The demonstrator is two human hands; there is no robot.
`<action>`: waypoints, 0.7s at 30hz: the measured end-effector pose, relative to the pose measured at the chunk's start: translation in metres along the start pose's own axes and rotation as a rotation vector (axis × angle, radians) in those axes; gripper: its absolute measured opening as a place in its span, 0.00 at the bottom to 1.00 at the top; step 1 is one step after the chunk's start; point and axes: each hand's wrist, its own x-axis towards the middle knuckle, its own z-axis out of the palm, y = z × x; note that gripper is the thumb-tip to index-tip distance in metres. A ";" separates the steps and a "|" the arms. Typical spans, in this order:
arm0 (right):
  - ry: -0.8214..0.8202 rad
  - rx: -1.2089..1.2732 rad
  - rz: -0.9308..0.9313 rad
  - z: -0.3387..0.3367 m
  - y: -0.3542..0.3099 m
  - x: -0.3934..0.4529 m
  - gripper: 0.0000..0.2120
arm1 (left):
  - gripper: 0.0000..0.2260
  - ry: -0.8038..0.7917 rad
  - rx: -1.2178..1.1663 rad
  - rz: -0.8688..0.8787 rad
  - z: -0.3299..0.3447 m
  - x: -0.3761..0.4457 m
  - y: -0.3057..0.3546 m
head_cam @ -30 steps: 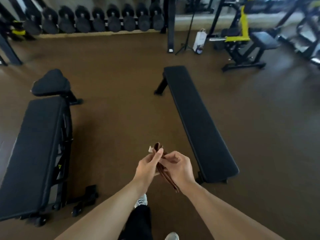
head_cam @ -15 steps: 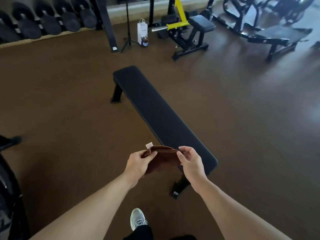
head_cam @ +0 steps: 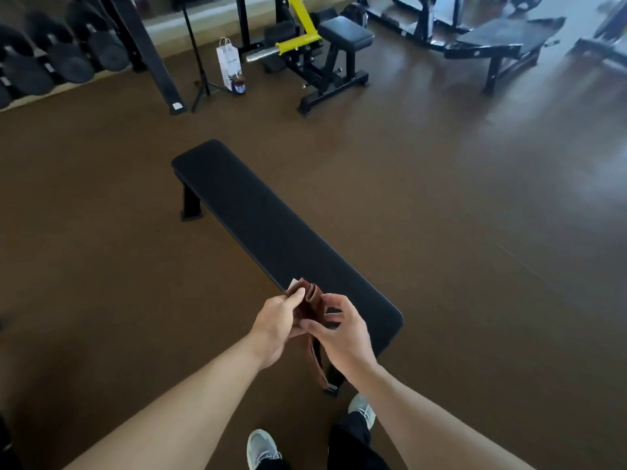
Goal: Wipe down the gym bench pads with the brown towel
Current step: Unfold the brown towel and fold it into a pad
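Fingers of both hands pinch the brown towel (head_cam: 310, 305) at chest height: the left hand (head_cam: 276, 325) closes thumb and forefinger on its upper fold, the right hand (head_cam: 341, 334) grips the lower edge between thumb and fingertips. Below and beyond them the flat bench (head_cam: 271, 232), long and black, now fills the middle of the view with its near end right under the hands, where a second ago it lay off to the side; the person seems to have stepped up to it, so wiping can likely begin once the cloth is ready. Half a second ago the towel was spread wide between the hands; now it is gathered into a narrow folded bundle, one strip hanging down, a small pale tag (head_cam: 293, 284) at its top.
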 end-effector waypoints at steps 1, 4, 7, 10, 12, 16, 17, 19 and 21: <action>0.034 0.018 0.017 -0.007 0.003 0.004 0.13 | 0.15 0.000 -0.004 -0.004 0.009 0.001 -0.001; 0.106 0.138 0.109 -0.038 0.010 0.022 0.06 | 0.13 0.075 -0.001 -0.008 0.037 0.013 -0.007; 0.130 0.242 0.181 -0.072 0.019 0.044 0.08 | 0.11 0.244 0.022 0.014 0.059 0.026 -0.005; 0.172 0.293 0.234 -0.104 0.027 0.067 0.08 | 0.09 0.298 0.072 0.059 0.068 0.032 0.002; 0.228 0.301 0.254 -0.126 0.029 0.085 0.09 | 0.06 0.309 0.118 0.086 0.064 0.036 0.005; 0.287 0.252 0.264 -0.169 0.035 0.115 0.09 | 0.05 0.357 0.230 0.107 0.046 0.046 0.009; 0.282 0.243 0.268 -0.176 0.038 0.121 0.10 | 0.05 0.355 0.256 0.104 0.041 0.048 0.009; 0.270 0.213 0.274 -0.185 0.042 0.131 0.09 | 0.06 0.297 0.295 0.094 0.035 0.053 0.013; 0.275 0.177 0.277 -0.190 0.047 0.140 0.09 | 0.07 0.225 0.333 0.088 0.036 0.063 0.018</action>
